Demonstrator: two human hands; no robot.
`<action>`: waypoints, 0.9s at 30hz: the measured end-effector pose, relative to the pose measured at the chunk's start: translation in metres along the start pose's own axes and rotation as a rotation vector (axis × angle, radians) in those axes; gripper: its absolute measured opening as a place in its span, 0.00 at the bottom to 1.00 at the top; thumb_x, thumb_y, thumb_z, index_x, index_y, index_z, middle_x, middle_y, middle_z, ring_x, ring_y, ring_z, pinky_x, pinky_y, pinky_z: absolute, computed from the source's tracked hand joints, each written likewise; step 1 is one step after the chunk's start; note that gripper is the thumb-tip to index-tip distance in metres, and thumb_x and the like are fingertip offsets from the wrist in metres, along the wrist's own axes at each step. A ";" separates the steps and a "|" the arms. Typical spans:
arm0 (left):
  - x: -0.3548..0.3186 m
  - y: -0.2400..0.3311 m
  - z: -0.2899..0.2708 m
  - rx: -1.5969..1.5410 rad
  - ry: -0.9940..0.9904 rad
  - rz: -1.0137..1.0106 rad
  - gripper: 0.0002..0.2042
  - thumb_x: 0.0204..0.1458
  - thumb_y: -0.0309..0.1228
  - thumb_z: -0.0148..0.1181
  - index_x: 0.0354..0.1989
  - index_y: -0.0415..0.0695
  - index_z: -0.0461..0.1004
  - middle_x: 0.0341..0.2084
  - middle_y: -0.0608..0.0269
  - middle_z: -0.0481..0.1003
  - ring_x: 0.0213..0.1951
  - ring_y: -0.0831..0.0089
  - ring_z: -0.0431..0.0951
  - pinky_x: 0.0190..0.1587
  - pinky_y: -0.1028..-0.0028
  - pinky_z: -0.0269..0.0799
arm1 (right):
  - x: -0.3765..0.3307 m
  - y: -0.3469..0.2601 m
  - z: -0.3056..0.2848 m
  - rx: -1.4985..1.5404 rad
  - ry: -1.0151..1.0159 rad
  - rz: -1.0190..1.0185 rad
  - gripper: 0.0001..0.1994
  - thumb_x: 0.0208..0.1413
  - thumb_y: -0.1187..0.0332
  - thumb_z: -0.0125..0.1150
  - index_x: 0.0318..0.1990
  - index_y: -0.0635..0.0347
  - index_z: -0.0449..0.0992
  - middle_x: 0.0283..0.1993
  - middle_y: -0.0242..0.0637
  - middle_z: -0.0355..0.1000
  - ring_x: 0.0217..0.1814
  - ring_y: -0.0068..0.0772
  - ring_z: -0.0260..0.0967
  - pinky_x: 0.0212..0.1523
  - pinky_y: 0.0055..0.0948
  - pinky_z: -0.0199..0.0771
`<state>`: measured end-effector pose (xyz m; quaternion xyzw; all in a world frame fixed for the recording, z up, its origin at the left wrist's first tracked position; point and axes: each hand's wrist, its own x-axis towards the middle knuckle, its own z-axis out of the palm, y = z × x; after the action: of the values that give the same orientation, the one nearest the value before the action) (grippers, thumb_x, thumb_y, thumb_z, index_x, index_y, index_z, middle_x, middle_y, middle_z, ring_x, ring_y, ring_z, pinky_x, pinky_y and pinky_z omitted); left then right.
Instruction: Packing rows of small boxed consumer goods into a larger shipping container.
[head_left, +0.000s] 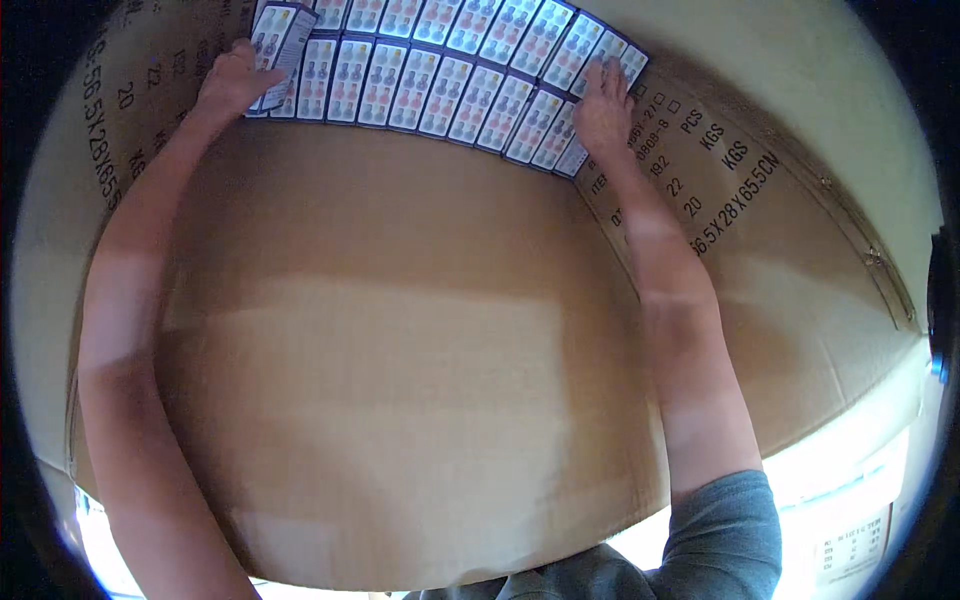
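Observation:
Small boxes (420,92) with dark blue edges and rows of coloured shapes stand packed in two rows along the far end of a large cardboard carton (400,350). At the far left, my left hand (232,84) is closed at one small box (272,42), its thumb across the front and its other fingers against the left side, partly hidden. That box sits tilted and a little higher than its neighbours. My right hand (604,112) lies on the boxes at the far right end, fingers stretched out and touching their tops, beside the carton's right wall.
Side walls with black printing rise on the left (140,110) and right (760,230). A folded flap edge with metal staples (872,256) runs along the right. Outside, at the lower right, a white carton with a printed panel (850,545) shows in bright light.

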<state>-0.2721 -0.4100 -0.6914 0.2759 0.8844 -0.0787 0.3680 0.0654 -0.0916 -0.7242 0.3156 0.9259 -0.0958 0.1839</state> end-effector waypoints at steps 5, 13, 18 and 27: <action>-0.003 0.000 -0.007 -0.025 -0.039 -0.011 0.32 0.40 0.48 0.60 0.45 0.33 0.62 0.42 0.37 0.68 0.48 0.47 0.68 0.50 0.60 0.64 | 0.002 -0.011 -0.005 -0.197 -0.062 -0.278 0.31 0.48 0.76 0.44 0.62 0.55 0.46 0.66 0.44 0.41 0.68 0.49 0.38 0.59 0.57 0.47; 0.001 -0.019 0.002 -0.033 0.040 0.046 0.31 0.40 0.47 0.60 0.43 0.30 0.64 0.40 0.36 0.69 0.46 0.47 0.70 0.49 0.60 0.65 | 0.006 -0.031 -0.007 -0.278 -0.147 -0.275 0.30 0.48 0.75 0.43 0.62 0.56 0.46 0.67 0.41 0.41 0.68 0.45 0.39 0.60 0.56 0.46; 0.005 -0.007 0.001 -0.001 -0.007 -0.003 0.32 0.39 0.48 0.60 0.46 0.33 0.64 0.42 0.37 0.68 0.48 0.48 0.69 0.51 0.61 0.64 | 0.023 -0.042 -0.002 -0.355 -0.073 -0.485 0.28 0.49 0.75 0.44 0.60 0.59 0.50 0.65 0.41 0.45 0.67 0.42 0.41 0.57 0.54 0.50; 0.001 -0.009 0.011 0.036 0.042 0.034 0.30 0.41 0.47 0.59 0.47 0.35 0.65 0.44 0.43 0.69 0.48 0.50 0.68 0.51 0.62 0.64 | 0.025 -0.064 0.019 -0.277 0.002 -0.489 0.28 0.49 0.76 0.45 0.61 0.60 0.50 0.65 0.38 0.45 0.67 0.43 0.42 0.58 0.53 0.50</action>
<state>-0.2709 -0.4204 -0.7005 0.2989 0.8857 -0.0826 0.3454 0.0126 -0.1335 -0.7482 0.0550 0.9791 -0.0097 0.1956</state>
